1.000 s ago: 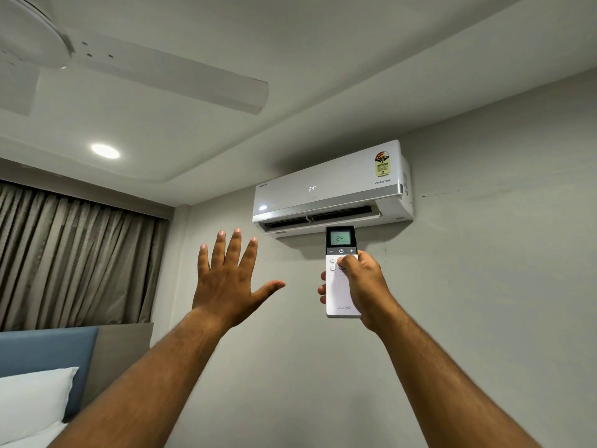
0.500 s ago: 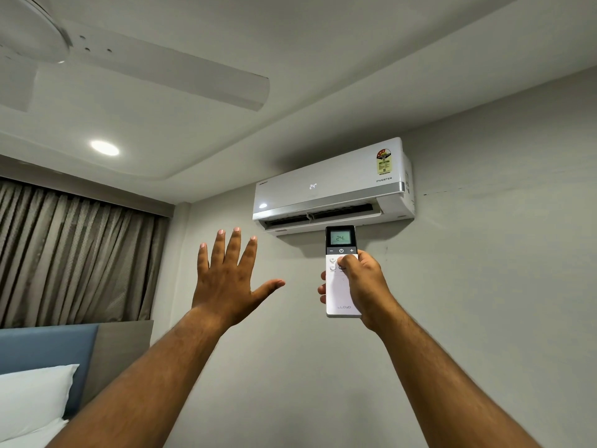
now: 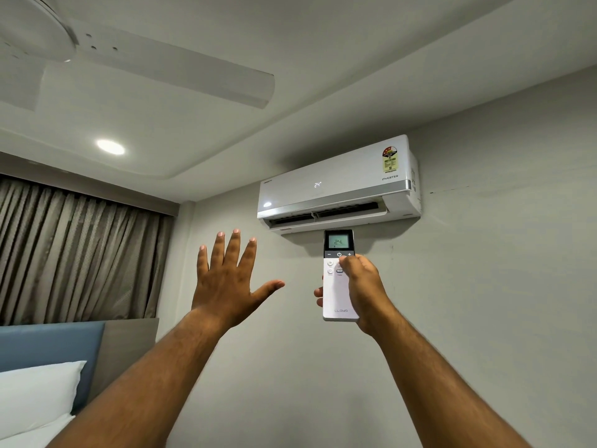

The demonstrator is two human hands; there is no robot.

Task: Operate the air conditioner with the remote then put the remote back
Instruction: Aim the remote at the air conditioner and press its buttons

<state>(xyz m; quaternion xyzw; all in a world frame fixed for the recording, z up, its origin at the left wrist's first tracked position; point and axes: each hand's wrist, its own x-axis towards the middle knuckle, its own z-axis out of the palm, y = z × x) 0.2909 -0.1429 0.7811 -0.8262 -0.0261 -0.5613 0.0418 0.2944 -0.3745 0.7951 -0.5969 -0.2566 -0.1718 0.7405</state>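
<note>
A white air conditioner (image 3: 336,185) hangs high on the grey wall, its front reading 24 and its lower flap open. My right hand (image 3: 361,286) grips a slim white remote (image 3: 336,299) upright just below the unit, with the thumb resting on the buttons near the plus key. The remote's small screen also reads 24. My left hand (image 3: 226,279) is raised to the left of the remote, fingers spread, palm toward the wall, holding nothing.
A white ceiling fan (image 3: 155,63) spans the upper left, with a lit round ceiling lamp (image 3: 110,147) below it. Grey curtains (image 3: 74,253) cover the left wall. A blue headboard (image 3: 48,344) and a white pillow (image 3: 35,392) sit at the lower left.
My right thumb has crept slightly up the remote toward the plus key. The view has tilted a little; both hands stay where they were.
</note>
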